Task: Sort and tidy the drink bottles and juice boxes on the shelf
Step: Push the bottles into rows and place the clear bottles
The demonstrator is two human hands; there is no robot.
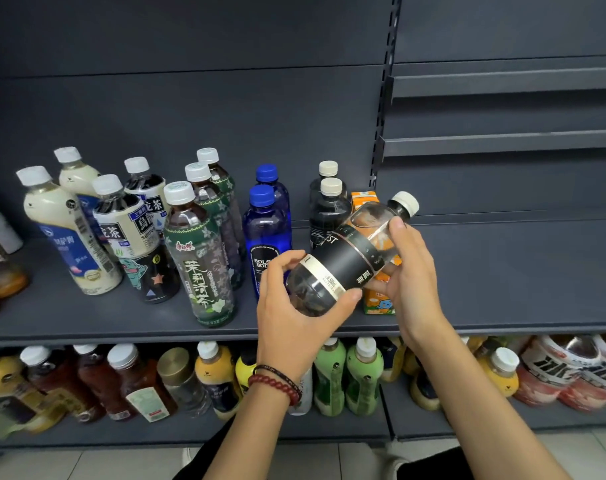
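**Now: a dark bottle held aslant in front of its row**

Here we hold a black-labelled bottle (pixel 350 258) in both hands, in the air above the front of the shelf (pixel 121 320). Our left hand (pixel 294 306) is closed around its base, nearest us; our right hand (pixel 408 268) grips the upper body, fingers wrapped near the shoulder. Its long axis runs from lower left to upper right, the cream cap tipped away and to the right. It looks only part full.

The move ahead, we judge, turns on one relation: two matching dark bottles with cream caps (pixel 329 206) stand just behind and left of the held one, so it must be swung upright and set in front of them. The orange juice box (pixel 377 299) stands directly behind our right hand and could be knocked.

On the held label we read "ST" and some Chinese characters. The blue bottle (pixel 267 233) reads "BOLS SOD", partly hidden. The green tea bottle (pixel 201 258) shows 茉莉清茶; another, further left, shows "SUNTORY".
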